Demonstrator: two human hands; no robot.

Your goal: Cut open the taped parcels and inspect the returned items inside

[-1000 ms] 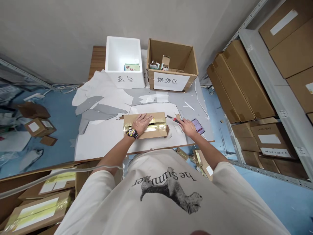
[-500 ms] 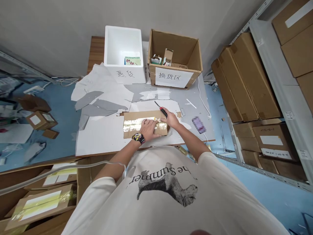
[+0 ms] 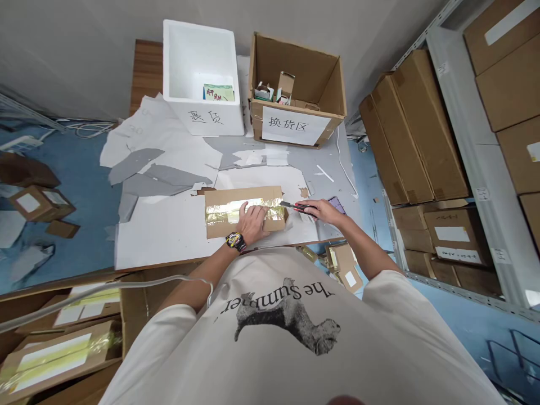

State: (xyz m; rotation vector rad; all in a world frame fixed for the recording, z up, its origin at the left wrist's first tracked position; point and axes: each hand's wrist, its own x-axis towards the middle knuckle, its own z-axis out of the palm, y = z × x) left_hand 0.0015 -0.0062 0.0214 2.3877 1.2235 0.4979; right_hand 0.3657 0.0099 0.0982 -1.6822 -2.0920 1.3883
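Note:
A flat cardboard box with shiny clear tape and a white label lies on the table near its front edge. My left hand, with a watch on the wrist, presses on top of the box with its fingers spread. My right hand is closed around a red and black utility knife. The blade points left, and its tip is at the box's right end; whether it touches the tape I cannot tell. Behind my right hand lies a phone, partly covered by the hand.
At the table's back stand a white foam box and an open cardboard carton, both holding small packs. Torn paper covers the tabletop. Shelves with cartons rise on the right. A large box of parcels stands at lower left.
My right hand has moved right, off the box, and the knife has swung from pointing up and away to pointing left at the box's end. My left hand stays on the box.

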